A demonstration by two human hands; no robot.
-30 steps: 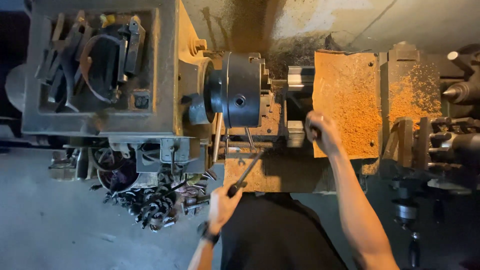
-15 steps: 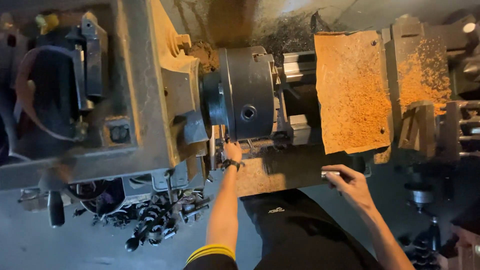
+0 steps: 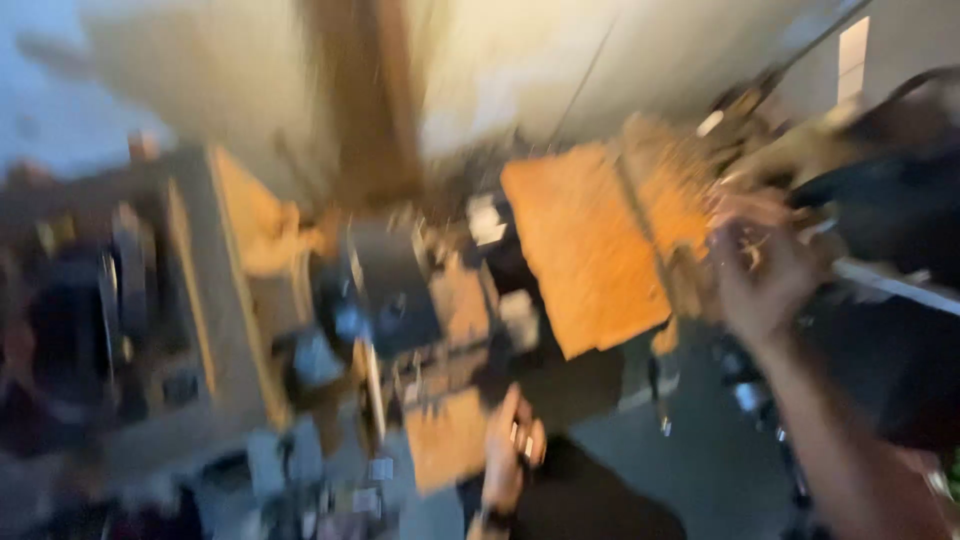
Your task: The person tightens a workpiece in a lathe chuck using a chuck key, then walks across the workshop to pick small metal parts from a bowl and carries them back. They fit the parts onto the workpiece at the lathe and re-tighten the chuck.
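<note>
The whole view is smeared by motion. A metal lathe fills it, with its dark round chuck [image 3: 385,290] left of centre and an orange, chip-covered plate [image 3: 585,250] to the right of the chuck. My left hand [image 3: 510,450] is low in the middle, near the lathe's front edge and an orange patch; small glints show at its fingers, but I cannot tell whether it holds anything. My right hand [image 3: 760,275] is raised at the right, its fingers curled against blurred machine parts beside the orange plate; its grip is unclear.
The grey headstock [image 3: 150,310] takes up the left side. Dark machine parts [image 3: 890,230] crowd the right edge, with a pale rod [image 3: 890,280] running across them. Blurred metal clutter [image 3: 310,490] lies below the chuck. A pale wall is behind.
The camera has swung and tilted sharply. My left hand has drawn back from the chuck toward my body. My right hand has risen from the lathe's front edge to the right-hand machine parts.
</note>
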